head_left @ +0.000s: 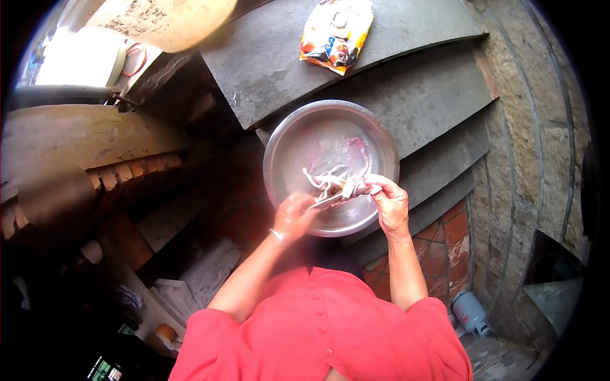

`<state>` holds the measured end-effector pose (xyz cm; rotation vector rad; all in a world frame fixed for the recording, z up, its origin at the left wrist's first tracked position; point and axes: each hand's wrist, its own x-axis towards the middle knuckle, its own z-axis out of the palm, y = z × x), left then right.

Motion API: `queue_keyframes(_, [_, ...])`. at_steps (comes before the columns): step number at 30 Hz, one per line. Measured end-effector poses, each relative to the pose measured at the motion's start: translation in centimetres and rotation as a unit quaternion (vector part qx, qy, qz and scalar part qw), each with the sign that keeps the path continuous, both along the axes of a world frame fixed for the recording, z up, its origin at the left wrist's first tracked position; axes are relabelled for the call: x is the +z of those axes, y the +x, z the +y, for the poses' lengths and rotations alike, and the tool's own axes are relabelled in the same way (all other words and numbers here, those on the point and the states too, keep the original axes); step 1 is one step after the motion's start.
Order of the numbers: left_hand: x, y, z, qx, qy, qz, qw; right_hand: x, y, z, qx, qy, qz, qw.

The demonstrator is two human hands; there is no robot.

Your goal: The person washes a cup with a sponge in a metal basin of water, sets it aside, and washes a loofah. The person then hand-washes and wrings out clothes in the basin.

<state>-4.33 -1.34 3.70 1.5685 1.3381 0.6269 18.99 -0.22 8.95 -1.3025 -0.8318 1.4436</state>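
Note:
A wide metal basin [272, 136] stands in front of me, with cloudy water and pinkish-white pieces [357, 152] in it. Over its near part, my right hand [391, 204] pinches a soft, pale, stringy piece of animal flesh [330, 182] with dangling strands; its exact kind is unclear. My left hand [296, 214] is closed around a thin metal blade [327, 202] whose handle is hidden in the fist. The blade lies against the flesh. A bracelet [276, 234] circles my left wrist.
Stone steps [406, 95] rise ahead, carrying a yellow-and-orange packet [337, 35]. A stone wall [502, 127] runs along the right, with a grey gas cylinder [471, 311] at its foot. A wooden beam [82, 140] and brickwork stand on the left.

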Motion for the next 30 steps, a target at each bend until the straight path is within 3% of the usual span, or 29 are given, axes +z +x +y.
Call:
queue_keyframes(5, [2.0,-1.1,1.4,-0.041,0.119,0.047,0.991,4.2,0.0,-0.4,0.033,0.038,0.074,0.996])
queue_keyframes(6, [3.1,-1.6,1.7,-0.076,0.075,0.126,0.986,4.9,0.0,-0.2,0.022,0.055,0.105,0.993])
queue_keyframes(8, [3.9,-2.4,2.5,-0.069,0.172,0.105,0.977,5.9,0.3,0.6,0.020,0.103,0.144,0.984])
queue_keyframes(10, [7.0,-2.5,4.3,-0.042,0.190,0.036,0.980,7.9,1.2,1.4,0.035,0.110,0.201,0.973])
queue_keyframes(12, [9.9,-2.7,5.5,-0.044,0.168,-0.037,0.984,9.9,2.2,2.1,0.052,0.157,0.205,0.965])
queue_keyframes(16, [13.7,-2.6,6.7,-0.018,0.284,-0.045,0.958,13.1,3.5,2.6,0.096,0.248,0.206,0.942])
queue_keyframes(18, [14.1,-2.6,6.7,-0.014,0.316,-0.071,0.946,13.3,3.6,2.2,0.106,0.236,0.172,0.951])
queue_keyframes(20, [14.1,-2.6,6.3,-0.034,0.290,-0.013,0.956,13.1,3.7,1.6,0.113,0.198,0.130,0.965])
queue_keyframes(22, [10.6,-2.4,5.5,-0.058,0.249,0.031,0.966,8.4,3.8,1.4,0.133,0.099,-0.021,0.986])
queue_keyframes(25, [3.2,-1.7,4.4,-0.087,0.177,0.100,0.975,-2.3,2.8,0.5,0.149,-0.064,-0.202,0.966])
queue_keyframes(27, [-1.6,-1.4,3.7,-0.129,0.113,0.166,0.971,-7.9,1.3,0.6,0.178,-0.021,-0.294,0.939])
queue_keyframes(30, [-6.2,0.0,3.3,-0.169,0.042,0.240,0.955,-11.4,-1.2,0.4,0.218,0.090,-0.435,0.869])
